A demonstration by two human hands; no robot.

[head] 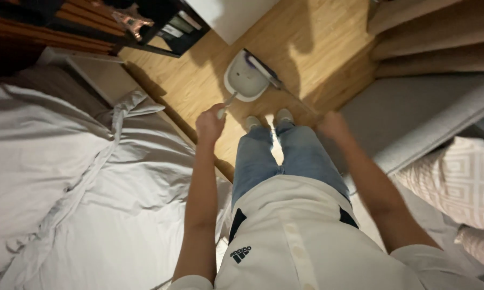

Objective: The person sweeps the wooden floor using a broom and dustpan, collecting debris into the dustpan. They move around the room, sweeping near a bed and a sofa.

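Note:
I stand on a wooden floor point(317, 48) and look down at my blue jeans and pale shoes point(267, 119). My left hand point(209, 124) is closed around the thin white handle point(227, 103) of a white dustpan point(244, 80) that rests on the floor just ahead of my feet. A dark brush head with a purple edge point(260, 67) lies against the pan's right rim. Its thin dark stick point(298, 99) runs back to my right hand point(333, 126), which is blurred and looks closed on it.
A bed with crumpled grey sheets point(64, 182) fills the left side, close to my left leg. A dark shelf unit point(91, 24) stands at the top left. A grey rug point(414, 118), a patterned cushion point(462, 177) and beige steps point(435, 37) lie to the right.

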